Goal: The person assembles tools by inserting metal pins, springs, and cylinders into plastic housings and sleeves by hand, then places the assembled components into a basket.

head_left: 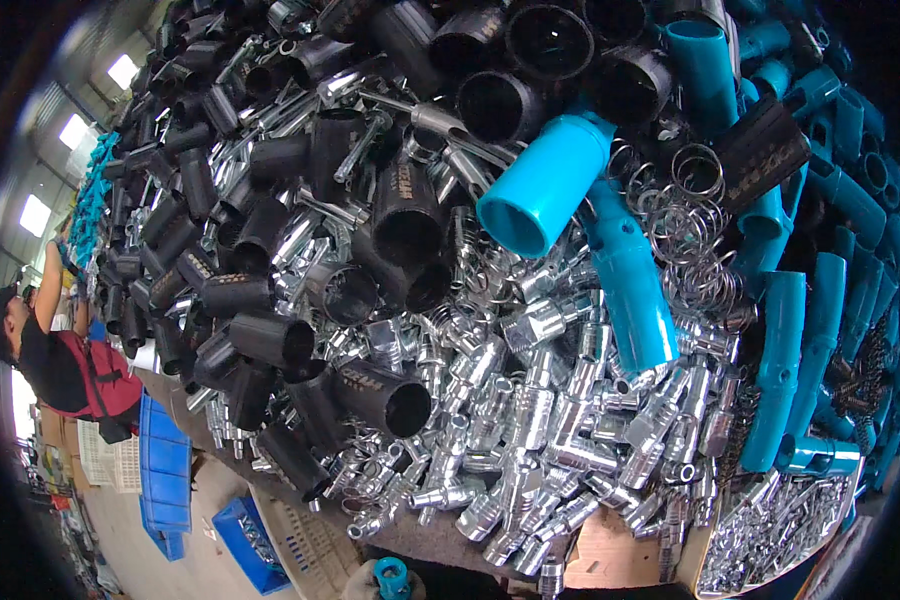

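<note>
**Parts heap on desk, one hand at near edge**

We see a gloved hand (370,580) at the near edge, grasping a small blue fitting (392,577); which hand it is we cannot tell. Just beyond it the desk (610,555) carries a heap of chrome couplers (530,420). Black sleeves (270,300) lie on the left and far side, blue tubes (625,270) on the right, with wire rings (695,200) between them. A person (60,370) works far left beside blue crates (165,470).
</note>
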Motion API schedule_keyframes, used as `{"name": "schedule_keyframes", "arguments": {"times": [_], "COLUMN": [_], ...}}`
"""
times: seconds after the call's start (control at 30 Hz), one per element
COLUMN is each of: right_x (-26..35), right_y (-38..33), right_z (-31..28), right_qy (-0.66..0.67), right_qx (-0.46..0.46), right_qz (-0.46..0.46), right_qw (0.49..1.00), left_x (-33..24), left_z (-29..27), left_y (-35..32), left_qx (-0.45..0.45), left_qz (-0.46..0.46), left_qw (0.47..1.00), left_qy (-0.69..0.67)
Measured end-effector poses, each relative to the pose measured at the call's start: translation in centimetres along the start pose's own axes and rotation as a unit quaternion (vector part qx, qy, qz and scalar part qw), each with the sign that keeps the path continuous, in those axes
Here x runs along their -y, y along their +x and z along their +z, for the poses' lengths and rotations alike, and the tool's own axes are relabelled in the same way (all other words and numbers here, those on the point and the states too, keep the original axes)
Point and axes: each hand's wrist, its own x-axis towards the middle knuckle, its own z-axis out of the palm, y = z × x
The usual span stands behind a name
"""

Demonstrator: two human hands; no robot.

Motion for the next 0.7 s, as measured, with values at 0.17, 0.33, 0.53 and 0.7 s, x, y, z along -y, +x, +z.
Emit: {"name": "schedule_keyframes", "arguments": {"times": [0.17, 0.33, 0.53, 0.7], "right_x": [0.1, 1.1, 0.4, 0.3], "right_y": [0.2, 0.6, 0.0, -0.7], "right_z": [-0.3, -1.0, -0.2, 0.2], "right_qy": [0.028, 0.059, 0.102, 0.129], "right_qx": [-0.008, -0.014, -0.015, -0.011], "right_qz": [-0.009, -0.021, -0.014, -0.011], "right_qw": [1.000, 0.998, 0.995, 0.992], "left_x": [-0.1, 1.7, -0.2, -0.2], "left_z": [0.5, -1.6, 0.3, -0.3], "left_y": [0.1, -0.7, 0.2, -0.2], "left_qx": [0.015, -0.006, -0.022, -0.025], "left_qz": [-0.019, -0.051, -0.041, -0.041], "left_qw": [0.999, 0.997, 0.999, 0.998], "left_qy": [-0.033, -0.066, -0.022, -0.041]}}
